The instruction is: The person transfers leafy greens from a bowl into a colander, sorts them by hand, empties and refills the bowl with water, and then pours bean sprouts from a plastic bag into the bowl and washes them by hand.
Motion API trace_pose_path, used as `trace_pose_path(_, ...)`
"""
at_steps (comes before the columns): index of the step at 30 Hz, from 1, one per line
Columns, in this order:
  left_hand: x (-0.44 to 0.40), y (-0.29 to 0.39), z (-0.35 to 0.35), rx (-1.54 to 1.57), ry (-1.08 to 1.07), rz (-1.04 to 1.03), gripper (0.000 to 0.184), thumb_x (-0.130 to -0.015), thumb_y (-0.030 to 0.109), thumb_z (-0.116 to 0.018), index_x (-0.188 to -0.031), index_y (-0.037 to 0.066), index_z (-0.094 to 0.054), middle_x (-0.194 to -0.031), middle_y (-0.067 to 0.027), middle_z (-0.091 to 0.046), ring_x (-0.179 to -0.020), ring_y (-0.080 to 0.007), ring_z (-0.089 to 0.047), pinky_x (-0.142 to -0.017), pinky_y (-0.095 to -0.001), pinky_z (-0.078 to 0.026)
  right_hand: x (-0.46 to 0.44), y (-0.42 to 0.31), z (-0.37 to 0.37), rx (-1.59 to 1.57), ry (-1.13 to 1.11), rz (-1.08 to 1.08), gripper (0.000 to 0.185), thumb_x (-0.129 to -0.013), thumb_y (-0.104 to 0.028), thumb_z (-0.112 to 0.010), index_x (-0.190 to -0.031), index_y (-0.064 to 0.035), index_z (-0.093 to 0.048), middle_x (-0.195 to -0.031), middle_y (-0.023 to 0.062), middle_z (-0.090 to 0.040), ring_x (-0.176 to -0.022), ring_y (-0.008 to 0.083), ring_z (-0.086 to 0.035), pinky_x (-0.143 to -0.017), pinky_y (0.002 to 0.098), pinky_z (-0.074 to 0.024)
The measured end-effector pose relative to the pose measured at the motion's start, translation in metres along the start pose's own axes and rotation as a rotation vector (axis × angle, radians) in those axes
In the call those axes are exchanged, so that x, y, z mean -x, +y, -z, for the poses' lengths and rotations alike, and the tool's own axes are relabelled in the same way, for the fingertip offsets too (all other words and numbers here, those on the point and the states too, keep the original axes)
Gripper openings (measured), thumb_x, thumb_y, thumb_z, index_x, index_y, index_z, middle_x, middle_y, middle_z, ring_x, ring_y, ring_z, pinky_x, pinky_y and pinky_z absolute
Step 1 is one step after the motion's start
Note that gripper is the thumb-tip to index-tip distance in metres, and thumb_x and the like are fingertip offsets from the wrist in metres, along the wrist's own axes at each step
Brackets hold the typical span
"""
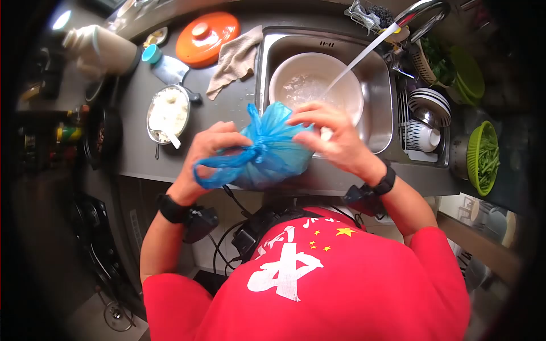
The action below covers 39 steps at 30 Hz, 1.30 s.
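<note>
A knotted blue plastic bag (278, 156) is at the counter's front edge, just before the sink. My left hand (219, 149) is closed on the bag's handle loop, left of the knot. At the bag's upper right is my right hand (330, 133), its fingers curved and apart near the plastic; a small white thing (326, 133) shows by its palm, and whether the fingers grip anything is unclear. Behind the bag, water runs from the faucet (410, 12) into a white basin (352, 94) in the steel sink (384, 91).
Left on the counter (136, 156) are a bowl of white food (168, 111) with a spoon, a cleaver (170, 69), an orange lid (211, 42) and a beige cloth (236, 59). Right of the sink stand a dish rack (421, 154) and a green basket of beans (483, 159).
</note>
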State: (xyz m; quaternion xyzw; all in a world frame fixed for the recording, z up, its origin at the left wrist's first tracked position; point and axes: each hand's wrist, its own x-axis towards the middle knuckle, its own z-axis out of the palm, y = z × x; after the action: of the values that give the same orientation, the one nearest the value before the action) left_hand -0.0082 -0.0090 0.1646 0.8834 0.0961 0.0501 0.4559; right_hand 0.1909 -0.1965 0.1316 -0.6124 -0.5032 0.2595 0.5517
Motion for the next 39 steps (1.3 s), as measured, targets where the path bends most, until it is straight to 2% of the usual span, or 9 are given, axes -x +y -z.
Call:
trace_pose_path(7, -0.002, -0.018, -0.039, -0.095, 0.119, -0.042, 0.018, -0.075, -0.002, -0.072, -0.091, 0.004, -0.07, -0.08, -0.0079, -0.059, -0.077, -0.0224, -0.057, -0.067, -0.0323, -0.045, 0.008, 0.035, -0.023, 0.128, -0.075, 0.089, 0.011, -0.079, -0.001, -0.074, -0.09, -0.0019, -0.07, -0.081, 0.0065, -0.063, -0.073, 0.015, -0.058, -0.063, 0.0289, -0.0439)
trace_pose_path(9, 0.009, -0.025, -0.042, -0.052, 0.193, 0.06, 0.019, -0.072, -0.002, -0.073, -0.09, 0.004, -0.069, -0.083, -0.0089, -0.061, -0.077, -0.0268, -0.057, -0.067, -0.0357, -0.046, 0.015, 0.032, -0.019, 0.1, -0.004, -0.027, 0.01, -0.079, 0.0, -0.073, -0.088, -0.0017, -0.07, -0.081, 0.0062, -0.064, -0.072, 0.0138, -0.058, -0.063, 0.0281, -0.0441)
trace_pose_path(13, 0.028, -0.037, -0.033, 0.201, 0.33, 0.186, 0.014, -0.078, -0.004, -0.072, -0.092, 0.0, -0.07, -0.087, -0.0078, -0.064, -0.082, -0.0179, -0.06, -0.072, -0.0295, -0.048, 0.028, 0.04, -0.003, 0.021, 0.227, -0.218, 0.004, -0.082, -0.002, -0.073, -0.085, -0.001, -0.07, -0.076, 0.0048, -0.064, -0.07, 0.0136, -0.06, -0.064, 0.0276, -0.0467)
trace_pose_path(15, 0.039, -0.045, -0.031, 0.37, 0.373, 0.227, 0.01, -0.085, -0.004, -0.068, -0.095, -0.001, -0.07, -0.098, -0.0062, -0.064, -0.09, -0.0143, -0.059, -0.08, -0.0267, -0.048, 0.036, 0.056, 0.013, -0.317, 0.28, -0.355, 0.003, -0.087, -0.002, -0.071, -0.085, -0.0004, -0.07, -0.081, 0.0007, -0.065, -0.074, 0.0066, -0.058, -0.066, 0.0234, -0.0466)
trace_pose_path(19, 0.049, -0.046, -0.038, 0.565, 0.373, 0.285, 0.013, -0.092, 0.0, -0.062, -0.103, -0.001, -0.069, -0.112, -0.0063, -0.062, -0.095, -0.0124, -0.057, -0.086, -0.0268, -0.047, 0.051, 0.053, 0.018, -0.416, 0.155, -0.43, 0.007, -0.087, -0.004, -0.072, -0.092, -0.0012, -0.07, -0.089, 0.0006, -0.065, -0.079, 0.0045, -0.056, -0.071, 0.021, -0.0466)
trace_pose_path(24, 0.048, -0.046, -0.05, 0.618, 0.296, 0.27, 0.014, -0.094, 0.003, -0.06, -0.107, 0.0, -0.064, -0.115, -0.0063, -0.059, -0.099, -0.013, -0.057, -0.089, -0.0283, -0.046, 0.053, 0.047, -0.003, -0.278, -0.2, -0.437, 0.059, -0.079, -0.024, -0.082, -0.127, -0.0065, -0.053, -0.079, -0.0031, -0.049, -0.068, 0.0049, -0.045, -0.064, 0.0217, -0.0421)
trace_pose_path(30, 0.062, -0.068, -0.05, 0.896, 0.304, 0.34, 0.034, -0.095, 0.015, -0.063, -0.126, 0.002, -0.055, -0.123, -0.0088, -0.059, -0.108, -0.0155, -0.059, -0.093, -0.0305, -0.047, 0.047, 0.036, -0.03, -0.164, -0.021, -0.325, 0.016, -0.093, -0.01, -0.065, -0.103, 0.0006, -0.071, -0.079, 0.0024, -0.066, -0.069, 0.0053, -0.051, -0.061, 0.0229, -0.0423)
trace_pose_path(33, 0.059, -0.086, -0.051, 1.103, 0.501, 0.434, 0.042, -0.095, 0.013, -0.064, -0.133, 0.004, -0.051, -0.126, -0.0086, -0.058, -0.107, -0.0168, -0.059, -0.089, -0.0288, -0.048, 0.04, 0.016, -0.031, -0.231, -0.017, -0.318, 0.015, -0.095, -0.008, -0.063, -0.103, 0.0024, -0.07, -0.077, -0.0004, -0.065, -0.069, 0.0043, -0.05, -0.059, 0.0229, -0.0421)
trace_pose_path(39, 0.049, -0.159, -0.055, 0.925, 0.873, 0.353, 0.063, -0.092, 0.006, -0.064, -0.147, 0.002, -0.035, -0.15, -0.0076, -0.036, -0.116, -0.0208, -0.056, -0.09, -0.0314, -0.047, 0.046, -0.01, -0.034, -0.287, -0.067, -0.328, 0.02, -0.097, -0.017, -0.064, -0.098, 0.0027, -0.068, -0.076, -0.0039, -0.06, -0.07, 0.0039, -0.046, -0.061, 0.0221, -0.0403)
